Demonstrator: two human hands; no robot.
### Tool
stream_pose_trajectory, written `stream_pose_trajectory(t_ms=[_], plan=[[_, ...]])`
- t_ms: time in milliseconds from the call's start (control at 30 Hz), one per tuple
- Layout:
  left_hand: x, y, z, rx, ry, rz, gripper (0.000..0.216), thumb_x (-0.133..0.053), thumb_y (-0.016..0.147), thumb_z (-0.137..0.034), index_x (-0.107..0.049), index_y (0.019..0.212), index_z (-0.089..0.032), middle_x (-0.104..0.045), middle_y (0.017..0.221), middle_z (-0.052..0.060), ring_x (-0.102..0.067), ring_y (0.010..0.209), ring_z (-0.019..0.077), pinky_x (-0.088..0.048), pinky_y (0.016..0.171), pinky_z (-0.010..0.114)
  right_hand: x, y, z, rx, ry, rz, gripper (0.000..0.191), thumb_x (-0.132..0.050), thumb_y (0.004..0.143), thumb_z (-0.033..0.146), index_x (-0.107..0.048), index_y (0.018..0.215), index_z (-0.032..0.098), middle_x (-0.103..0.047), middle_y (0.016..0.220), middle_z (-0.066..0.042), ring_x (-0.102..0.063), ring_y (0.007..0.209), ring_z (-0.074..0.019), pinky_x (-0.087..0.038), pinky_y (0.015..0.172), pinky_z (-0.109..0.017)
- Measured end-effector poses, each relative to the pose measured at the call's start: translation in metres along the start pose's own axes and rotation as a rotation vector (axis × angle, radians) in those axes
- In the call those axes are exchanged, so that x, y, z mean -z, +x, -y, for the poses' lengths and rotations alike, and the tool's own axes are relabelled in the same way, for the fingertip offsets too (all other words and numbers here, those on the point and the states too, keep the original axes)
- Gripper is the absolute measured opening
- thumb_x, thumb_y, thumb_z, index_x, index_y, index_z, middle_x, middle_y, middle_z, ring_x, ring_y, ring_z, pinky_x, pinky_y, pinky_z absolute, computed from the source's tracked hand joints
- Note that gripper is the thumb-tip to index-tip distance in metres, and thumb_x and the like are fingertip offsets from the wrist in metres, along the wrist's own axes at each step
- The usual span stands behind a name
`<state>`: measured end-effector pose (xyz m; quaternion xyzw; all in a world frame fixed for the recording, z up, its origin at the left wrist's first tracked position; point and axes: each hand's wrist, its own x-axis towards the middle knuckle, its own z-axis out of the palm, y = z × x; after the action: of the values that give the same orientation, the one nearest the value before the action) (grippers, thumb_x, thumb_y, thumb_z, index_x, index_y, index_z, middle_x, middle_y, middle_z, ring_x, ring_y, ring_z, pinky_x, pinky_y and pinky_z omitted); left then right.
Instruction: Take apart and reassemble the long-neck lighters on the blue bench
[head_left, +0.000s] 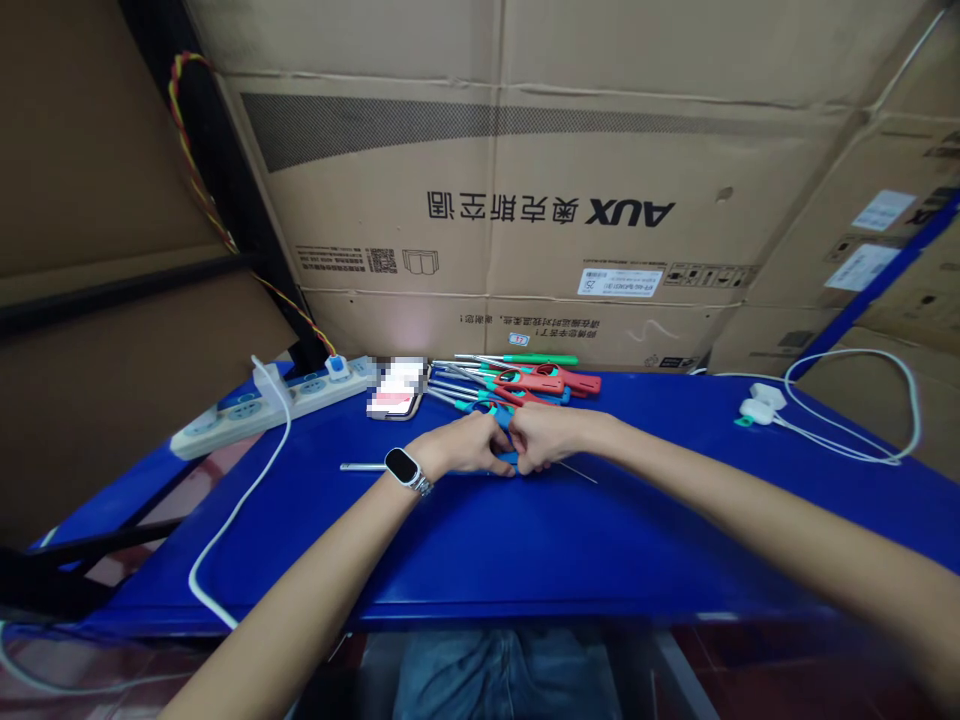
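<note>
My left hand (474,447) is closed around a long-nosed lighter whose metal barrel (363,467) sticks out to the left past my wrist. A bit of its blue handle (511,458) shows between my hands. My right hand (546,436) is a fist pressed up against the left one, and a thin metal rod (581,472) comes out from under it toward the lower right. My fingers hide most of the handle and the rod's other end. Just behind my hands lies a pile of long-nosed lighters with red (534,378), blue and green (551,358) handles.
A phone (397,388) lies left of the pile, beside a white power strip (247,408) with plugs in it. A white cable (251,490) runs over the blue table (622,550). White chargers (759,405) with a looped cable lie at right. Cardboard (525,140) stands behind.
</note>
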<state>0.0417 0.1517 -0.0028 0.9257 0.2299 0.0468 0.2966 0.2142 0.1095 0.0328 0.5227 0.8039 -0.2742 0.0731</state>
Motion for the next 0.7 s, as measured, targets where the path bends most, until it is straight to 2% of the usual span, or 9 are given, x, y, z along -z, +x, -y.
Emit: stream_pose_trajectory(t_ms=[100,200,367,467,533,600,700], plan=[[0.000,0.000,0.000,-0.004,-0.019,0.024,0.023,-0.071,0.075,-0.032,-0.078,0.090,-0.015,-0.073,0.077,0.003,-0.058,0.066,0.0133,-0.038,0.061,0.021,0.004,0.002,0.005,0.070,-0.187,-0.021,0.014,-0.071,0.063,0.025,-0.063,0.069,0.015,-0.065,0.059,0.000,-0.059,0.053,-0.0146,-0.039,0.048,-0.022],[-0.001,0.001,0.001,-0.009,-0.026,0.020,0.024,-0.073,0.074,-0.033,-0.078,0.089,-0.015,-0.073,0.079,0.003,-0.058,0.068,0.0140,-0.039,0.062,0.021,0.006,0.002,0.005,0.111,-0.236,-0.033,0.013,-0.071,0.064,0.025,-0.063,0.070,0.016,-0.064,0.059,0.001,-0.058,0.053,-0.0141,-0.038,0.049,-0.022],[0.000,0.001,0.002,0.004,0.011,0.008,0.025,-0.073,0.074,-0.038,-0.073,0.073,-0.014,-0.054,0.055,-0.003,-0.042,0.052,0.0094,-0.030,0.052,0.022,0.001,0.000,-0.009,0.064,0.088,0.011,0.013,-0.068,0.065,0.019,-0.057,0.072,0.016,-0.060,0.056,0.004,-0.059,0.051,-0.0130,-0.042,0.049,-0.020],[0.001,0.000,0.001,-0.010,-0.021,0.023,0.025,-0.072,0.075,-0.038,-0.071,0.069,-0.014,-0.050,0.054,-0.005,-0.035,0.052,0.0079,-0.027,0.052,0.022,-0.006,-0.005,-0.018,0.059,0.245,-0.013,0.011,-0.064,0.069,0.018,-0.054,0.074,0.017,-0.060,0.059,0.004,-0.062,0.054,-0.0129,-0.043,0.050,-0.020],[0.002,0.000,0.001,-0.020,-0.044,0.035,0.024,-0.072,0.075,-0.039,-0.072,0.071,-0.014,-0.051,0.056,-0.005,-0.035,0.052,0.0078,-0.028,0.053,0.022,-0.011,-0.010,-0.020,0.079,0.199,-0.096,0.008,-0.062,0.074,0.018,-0.055,0.078,0.017,-0.062,0.064,0.003,-0.061,0.056,-0.0125,-0.042,0.051,-0.020],[0.002,0.000,0.001,-0.006,-0.039,0.033,0.024,-0.072,0.076,-0.039,-0.073,0.073,-0.015,-0.052,0.056,-0.005,-0.036,0.052,0.0081,-0.027,0.053,0.023,-0.017,-0.017,-0.019,0.086,0.023,-0.251,0.007,-0.059,0.082,0.023,-0.057,0.082,0.016,-0.065,0.069,0.000,-0.060,0.059,-0.0131,-0.039,0.053,-0.021],[0.001,-0.001,0.000,0.022,-0.012,0.018,0.024,-0.072,0.075,-0.039,-0.074,0.074,-0.015,-0.056,0.056,-0.004,-0.040,0.052,0.0090,-0.029,0.053,0.023,-0.029,-0.026,-0.010,0.003,-0.269,-0.432,0.029,-0.043,0.097,0.036,-0.062,0.090,0.016,-0.069,0.078,-0.007,-0.063,0.067,-0.0180,-0.040,0.059,-0.026]])
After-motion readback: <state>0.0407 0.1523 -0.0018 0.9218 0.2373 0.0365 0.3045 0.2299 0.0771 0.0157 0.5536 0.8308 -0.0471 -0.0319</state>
